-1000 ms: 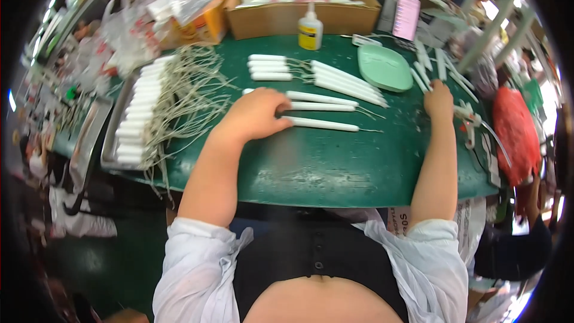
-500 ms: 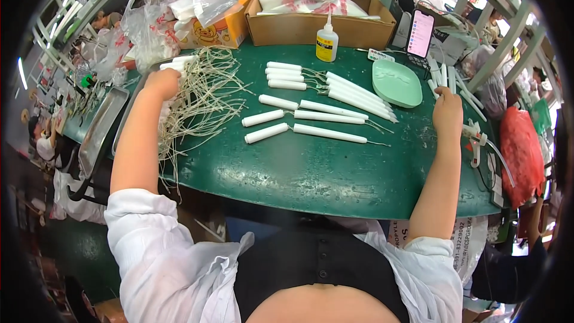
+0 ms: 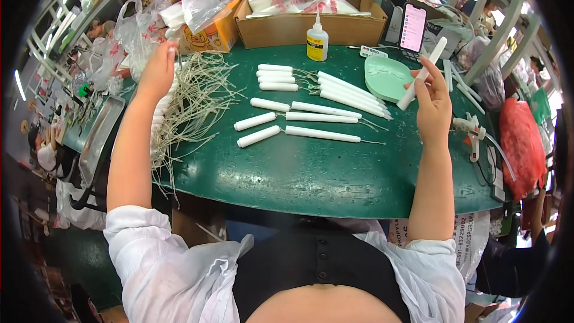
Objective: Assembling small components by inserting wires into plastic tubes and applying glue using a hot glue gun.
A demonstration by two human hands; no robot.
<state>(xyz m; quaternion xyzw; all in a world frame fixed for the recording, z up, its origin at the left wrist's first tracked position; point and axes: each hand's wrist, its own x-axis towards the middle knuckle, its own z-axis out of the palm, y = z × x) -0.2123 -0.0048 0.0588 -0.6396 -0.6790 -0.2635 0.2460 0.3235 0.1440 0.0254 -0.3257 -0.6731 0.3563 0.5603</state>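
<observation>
My right hand grips a long white tube between thumb and fingers, tilted in the air by the right rim of a pale green dish. On the left, my left hand is raised over a pile of short white cylinders with pale wires. Its fingers are drawn together; whatever may be between them is hidden. Mid-table lie several white cylinders, each wired to a longer white tube. A white glue bottle with a yellow label stands behind them.
More long white tubes lie at the right, with a hot glue gun nearer me. A lit phone stands behind the dish. A cardboard box lines the back. Metal trays sit left; a red bag hangs right.
My right hand has lifted a white tube from the group at the right and brought it toward the dish. My left hand has risen slightly from the wired cylinders.
</observation>
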